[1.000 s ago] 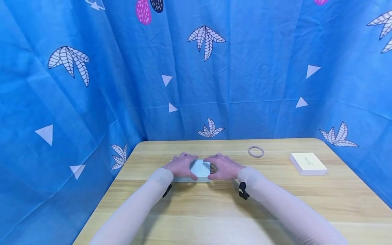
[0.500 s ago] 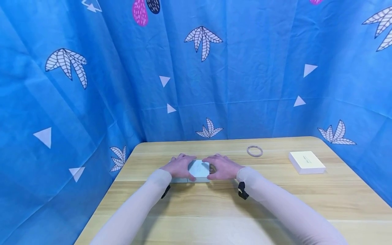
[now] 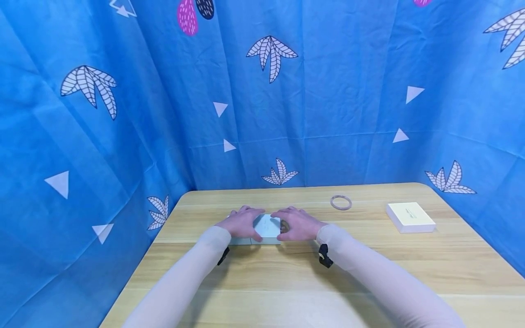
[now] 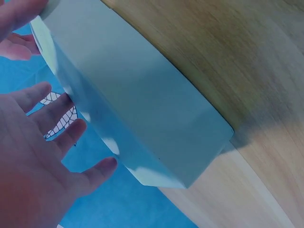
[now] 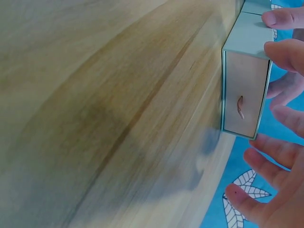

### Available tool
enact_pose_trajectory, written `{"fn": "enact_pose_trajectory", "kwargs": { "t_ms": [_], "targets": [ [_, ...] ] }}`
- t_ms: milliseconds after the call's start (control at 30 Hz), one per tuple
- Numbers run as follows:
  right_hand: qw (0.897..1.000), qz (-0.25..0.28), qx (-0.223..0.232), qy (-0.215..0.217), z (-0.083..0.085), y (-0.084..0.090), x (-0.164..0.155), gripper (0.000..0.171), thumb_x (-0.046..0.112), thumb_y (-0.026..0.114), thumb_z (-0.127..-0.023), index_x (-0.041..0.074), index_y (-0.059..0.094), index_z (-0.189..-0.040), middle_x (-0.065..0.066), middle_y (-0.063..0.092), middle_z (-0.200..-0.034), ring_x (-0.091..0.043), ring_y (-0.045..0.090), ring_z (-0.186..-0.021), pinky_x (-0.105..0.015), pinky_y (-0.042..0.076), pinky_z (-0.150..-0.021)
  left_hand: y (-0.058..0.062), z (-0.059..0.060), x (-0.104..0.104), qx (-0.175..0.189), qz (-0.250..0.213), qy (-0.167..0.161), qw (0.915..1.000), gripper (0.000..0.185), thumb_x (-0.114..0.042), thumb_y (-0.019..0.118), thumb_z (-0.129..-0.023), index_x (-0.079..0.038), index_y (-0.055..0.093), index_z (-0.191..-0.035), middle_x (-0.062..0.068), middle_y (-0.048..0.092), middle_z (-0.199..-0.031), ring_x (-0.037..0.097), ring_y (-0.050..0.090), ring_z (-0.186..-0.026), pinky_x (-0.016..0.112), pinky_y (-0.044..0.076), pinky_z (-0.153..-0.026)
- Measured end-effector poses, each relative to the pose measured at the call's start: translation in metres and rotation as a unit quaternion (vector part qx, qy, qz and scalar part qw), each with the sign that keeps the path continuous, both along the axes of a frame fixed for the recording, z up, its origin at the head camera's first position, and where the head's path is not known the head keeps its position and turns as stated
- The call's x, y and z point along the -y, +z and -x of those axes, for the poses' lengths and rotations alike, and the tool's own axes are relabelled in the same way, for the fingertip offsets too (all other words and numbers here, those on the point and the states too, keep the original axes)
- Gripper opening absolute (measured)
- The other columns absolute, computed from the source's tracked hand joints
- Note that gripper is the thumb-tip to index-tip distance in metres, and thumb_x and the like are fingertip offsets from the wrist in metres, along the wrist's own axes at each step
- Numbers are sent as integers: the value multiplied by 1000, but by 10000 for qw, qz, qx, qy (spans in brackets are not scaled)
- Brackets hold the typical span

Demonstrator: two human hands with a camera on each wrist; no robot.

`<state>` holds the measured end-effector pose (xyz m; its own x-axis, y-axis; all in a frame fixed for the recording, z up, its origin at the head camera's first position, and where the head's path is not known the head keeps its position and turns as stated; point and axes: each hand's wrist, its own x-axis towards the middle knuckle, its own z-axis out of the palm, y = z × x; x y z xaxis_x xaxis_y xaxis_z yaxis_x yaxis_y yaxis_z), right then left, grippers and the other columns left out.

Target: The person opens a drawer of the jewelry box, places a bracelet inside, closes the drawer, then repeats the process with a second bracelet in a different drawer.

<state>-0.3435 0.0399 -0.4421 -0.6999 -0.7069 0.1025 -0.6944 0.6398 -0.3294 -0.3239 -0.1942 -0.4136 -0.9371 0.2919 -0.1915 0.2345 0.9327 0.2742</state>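
Head view takes in, largest of all, a blue curtain [image 3: 348, 100] printed with white leaves and triangles, folding round the back and sides of a pale wood-grain tabletop [image 3: 328, 282]. Next come two light sleeves [image 3: 176, 282], reaching in from the near edge. Between their cuffs, left of the tabletop's middle, lies a pale green box [image 3: 267, 225], its length running left to right; a thin seam crosses its front, and I cannot tell whether it is one piece or two set end to end. The left hand [image 3: 242, 223] and right hand [image 3: 301, 224] straddle it, fingers spread apart, thumbs at the near side and the other fingers toward the far side; whether they pinch it I cannot tell. Well apart to the right lies a low white box [image 3: 411, 217] with small print on its cream top. A thin lilac ring [image 3: 341, 209] lies flat between that box and the right hand. Smaller is a black band [image 3: 325, 256] at the right wrist, and smallest a loop [image 5: 240, 108] on the green box's right end.
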Motion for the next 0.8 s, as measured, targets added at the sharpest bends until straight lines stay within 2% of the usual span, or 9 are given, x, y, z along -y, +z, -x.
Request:
{"fn": "enact_pose_trajectory", "kwargs": {
  "t_ms": [200,367,467,633,800],
  "targets": [
    [10000,50,-4,30,0,-1,-1,75,49,77,-83,21,50,-148,-6,52,-150,-32,48,-137,-62,39,-109,-1,0,0,13,-38,-30,10000,93,-57,79,-74,-27,43,-154,1,47,-152,26,36,-138,63,25,-116],
    [10000,51,-14,61,2,-3,-2,79,51,76,-82,20,48,-150,-11,46,-155,-37,45,-139,-65,36,-110,0,-1,-3,-53,63,-76,9999,83,-65,63,-84,-29,40,-155,1,43,-157,27,34,-143,66,20,-117],
    [10000,34,-16,46,1,-2,-4,81,52,76,-83,19,47,-151,-14,42,-158,-41,42,-142,-67,31,-112,-2,0,-8,-258,216,-90,9994,80,-69,52,-90,-27,38,-157,2,41,-160,29,30,-148,70,15,-118],
    [10000,7,-80,44,0,2,-9,81,53,74,-84,19,46,-152,-13,41,-159,-41,40,-144,-64,26,-117,-13,6,-16,-681,586,47,9959,83,-76,36,-94,-22,36,-157,7,36,-163,35,24,-152,74,10,-116],
    [10000,-16,-68,-27,-3,5,-15,79,55,72,-85,23,45,-152,-9,40,-160,-40,38,-145,-64,25,-118,-27,10,-19,-927,912,172,9914,90,-80,25,-93,-20,31,-160,12,26,-166,37,16,-155,73,5,-117]
  ]
}}
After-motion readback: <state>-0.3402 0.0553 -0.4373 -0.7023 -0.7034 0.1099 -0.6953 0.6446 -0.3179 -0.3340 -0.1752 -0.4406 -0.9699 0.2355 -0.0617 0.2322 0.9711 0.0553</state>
